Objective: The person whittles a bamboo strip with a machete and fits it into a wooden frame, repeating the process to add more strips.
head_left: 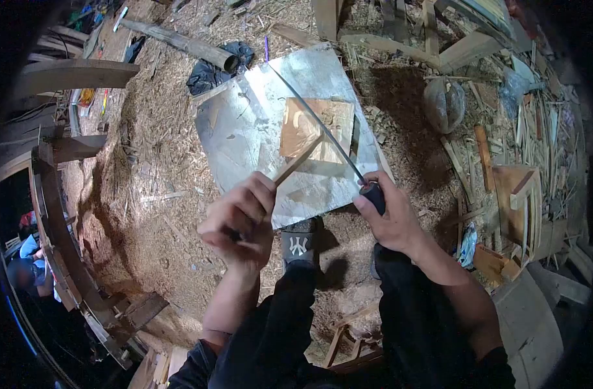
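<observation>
My left hand (241,220) is closed around a thin flat wooden stick (296,163) that points up and to the right. In my right hand (395,217) is a long thin metal rod with a black handle (373,196); its shaft slants away to the upper left. The stick's far end reaches close to the shaft in this view. Beneath both lies a squarish wooden board (301,123) with a pale curved mark, resting on a grey metal sheet (231,139). The shaft and stick partly cover the board.
Wood shavings (154,149) cover the ground. A hollow pipe (186,45) and black plastic bag (235,52) lie beyond the sheet. Wooden frames (520,201) and scraps stand at right, a curved wooden piece (50,214) at left. Another person (34,272) is at far left.
</observation>
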The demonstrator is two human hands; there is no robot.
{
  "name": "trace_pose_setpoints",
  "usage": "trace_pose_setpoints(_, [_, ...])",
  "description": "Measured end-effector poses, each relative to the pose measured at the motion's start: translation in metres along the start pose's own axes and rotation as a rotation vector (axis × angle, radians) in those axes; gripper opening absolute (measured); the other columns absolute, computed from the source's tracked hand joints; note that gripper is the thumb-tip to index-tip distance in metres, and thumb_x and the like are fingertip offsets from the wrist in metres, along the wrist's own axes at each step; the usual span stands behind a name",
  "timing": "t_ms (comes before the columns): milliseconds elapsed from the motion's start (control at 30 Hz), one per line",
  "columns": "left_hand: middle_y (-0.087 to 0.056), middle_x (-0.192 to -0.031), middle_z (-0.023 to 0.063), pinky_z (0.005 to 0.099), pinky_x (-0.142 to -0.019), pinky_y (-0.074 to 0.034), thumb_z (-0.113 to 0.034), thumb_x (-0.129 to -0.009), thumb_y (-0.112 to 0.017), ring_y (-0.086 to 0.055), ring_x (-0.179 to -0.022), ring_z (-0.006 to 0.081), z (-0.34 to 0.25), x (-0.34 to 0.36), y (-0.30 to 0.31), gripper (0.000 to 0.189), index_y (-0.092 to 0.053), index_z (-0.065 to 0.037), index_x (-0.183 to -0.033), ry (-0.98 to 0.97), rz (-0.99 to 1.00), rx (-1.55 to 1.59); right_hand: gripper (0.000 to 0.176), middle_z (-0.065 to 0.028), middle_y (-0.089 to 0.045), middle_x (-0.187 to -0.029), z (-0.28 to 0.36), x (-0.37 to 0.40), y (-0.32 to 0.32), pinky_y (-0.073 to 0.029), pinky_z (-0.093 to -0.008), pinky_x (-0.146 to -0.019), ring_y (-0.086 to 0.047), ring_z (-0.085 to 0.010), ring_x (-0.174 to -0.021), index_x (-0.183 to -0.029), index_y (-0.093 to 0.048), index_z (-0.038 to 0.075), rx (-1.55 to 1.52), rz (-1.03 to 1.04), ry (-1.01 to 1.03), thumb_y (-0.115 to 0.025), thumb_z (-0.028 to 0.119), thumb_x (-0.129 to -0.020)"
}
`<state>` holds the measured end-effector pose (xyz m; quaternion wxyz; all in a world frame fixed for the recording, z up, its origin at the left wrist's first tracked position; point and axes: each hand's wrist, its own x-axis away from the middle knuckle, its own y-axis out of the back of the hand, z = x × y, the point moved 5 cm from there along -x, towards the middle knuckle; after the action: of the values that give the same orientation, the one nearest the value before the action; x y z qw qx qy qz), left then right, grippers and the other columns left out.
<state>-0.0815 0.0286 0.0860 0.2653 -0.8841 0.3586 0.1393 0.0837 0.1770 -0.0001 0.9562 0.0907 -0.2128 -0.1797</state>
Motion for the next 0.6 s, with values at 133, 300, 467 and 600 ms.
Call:
trace_pose_setpoints(133, [-0.023, -0.053, 0.0001, 0.0342, -0.057, -0.026, -0.065, -0.097, -0.031, -0.027, -0.048, 0.0161, -0.009, 0.003, -0.024, 0.071, -0.022, -0.008, -0.056, -0.090, 0.110, -0.256, 0.037, -0.0147, -0.060, -0.068, 0.003, -0.004, -0.002, -0.048, -0.0386, -0.062, -0.063, -0.0284, -0.064, -0.106, -0.054, -0.001, 0.043, -0.026, 0.065, -0.060, 0.034, -0.095])
trace_pose_setpoints(300, [-0.022, -0.051, -0.0010, 0.0374, -0.057, -0.030, -0.064, -0.098, -0.031, -0.026, -0.047, 0.0160, 0.004, 0.014, -0.013, 0.070, -0.022, -0.008, -0.056, -0.041, 0.145, -0.265, 0.033, -0.0170, -0.059, -0.064, 0.013, -0.010, -0.005, -0.047, -0.0434, -0.058, -0.063, -0.0359, -0.061, -0.097, -0.055, 0.000, 0.079, -0.022, 0.162, -0.058, 0.032, -0.096])
trace_pose_setpoints(467, [-0.023, -0.051, -0.0009, 0.0388, -0.062, -0.033, -0.054, -0.102, -0.030, -0.028, -0.047, 0.0169, 0.005, 0.016, -0.009, 0.065, -0.021, -0.011, -0.055, 0.006, 0.099, -0.267, 0.031, -0.0176, -0.058, -0.062, 0.007, -0.012, -0.006, -0.047, -0.0454, -0.057, -0.064, -0.0376, -0.060, -0.093, -0.054, 0.001, 0.135, -0.064, 0.185, -0.058, 0.032, -0.096])
trace_pose_setpoints(600, [-0.023, -0.049, 0.0003, 0.0384, -0.057, -0.032, -0.049, -0.103, -0.035, -0.027, -0.045, 0.0178, 0.005, 0.013, -0.009, 0.065, -0.019, -0.011, -0.053, 0.016, 0.019, -0.227, 0.031, -0.0181, -0.059, -0.062, 0.003, -0.017, -0.003, -0.049, -0.0446, -0.057, -0.064, -0.0382, -0.060, -0.091, -0.054, 0.001, 0.145, -0.069, 0.161, -0.057, 0.032, -0.096])
